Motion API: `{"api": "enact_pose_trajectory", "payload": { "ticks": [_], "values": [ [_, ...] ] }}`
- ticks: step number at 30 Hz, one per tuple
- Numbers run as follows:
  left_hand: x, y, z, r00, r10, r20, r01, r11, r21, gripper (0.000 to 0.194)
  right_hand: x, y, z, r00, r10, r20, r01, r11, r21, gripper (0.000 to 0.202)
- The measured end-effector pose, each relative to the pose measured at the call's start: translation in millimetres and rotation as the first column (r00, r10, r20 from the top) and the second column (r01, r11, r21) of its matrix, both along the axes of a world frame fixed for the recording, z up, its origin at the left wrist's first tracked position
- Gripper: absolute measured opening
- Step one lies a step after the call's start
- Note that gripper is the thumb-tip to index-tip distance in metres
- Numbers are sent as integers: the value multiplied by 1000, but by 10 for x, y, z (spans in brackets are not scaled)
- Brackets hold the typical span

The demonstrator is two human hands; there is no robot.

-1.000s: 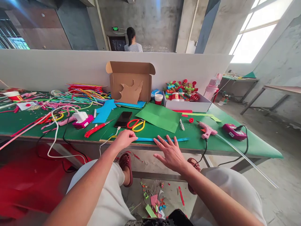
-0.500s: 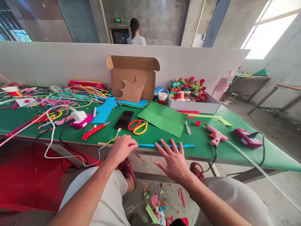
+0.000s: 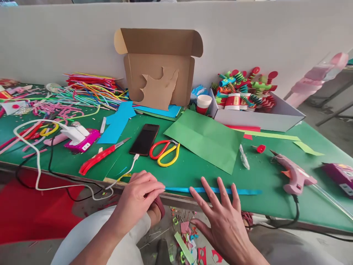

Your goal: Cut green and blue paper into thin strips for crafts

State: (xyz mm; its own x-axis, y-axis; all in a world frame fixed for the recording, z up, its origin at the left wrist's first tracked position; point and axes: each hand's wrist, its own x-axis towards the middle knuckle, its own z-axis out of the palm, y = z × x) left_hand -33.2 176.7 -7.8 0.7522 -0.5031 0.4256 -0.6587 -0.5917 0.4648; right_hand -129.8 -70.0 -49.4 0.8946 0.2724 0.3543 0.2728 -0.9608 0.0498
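Note:
A narrow blue paper strip (image 3: 245,191) lies along the front edge of the green table. Its left end is pinched between the thumb and fingers of my left hand (image 3: 143,193). My right hand (image 3: 220,209) is spread out, with its fingertips resting over the middle of the strip. Beyond my hands lie scissors (image 3: 168,160) with one red and one yellow handle, a dark phone (image 3: 145,139) with a white cable plugged in, and a creased green paper sheet (image 3: 206,138).
A red-handled knife (image 3: 100,158) and blue paper (image 3: 114,127) lie to the left. At the right are a pink glue gun (image 3: 295,173) and a box (image 3: 256,120) of paper figures. An open cardboard box (image 3: 162,88) stands behind, near stacked paper cups (image 3: 203,105).
My view has tilted down and come closer to the table. Both hands keep nearly the same place on the blue paper strip.

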Motion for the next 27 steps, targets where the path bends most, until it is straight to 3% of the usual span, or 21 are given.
{"api": "enact_pose_trajectory", "payload": {
  "ticks": [5,12,17,23,27],
  "values": [
    [158,-104,75,981,32,189,-49,995,84,29,43,14,30,1000,-30,1,30,999,22,75],
    [139,27,-47,994,-31,105,12,984,179,30,23,30,29,998,-69,-1,69,998,-2,81],
    [44,28,-42,994,-64,92,55,994,94,19,13,20,105,999,-48,10,48,999,-20,74],
    [41,-24,-10,999,-53,8,53,999,13,22,69,86,130,988,153,21,-154,987,35,69],
    [42,-43,10,991,3,130,6,997,-72,15,95,136,141,988,157,8,-157,986,56,73]
  ]
}}
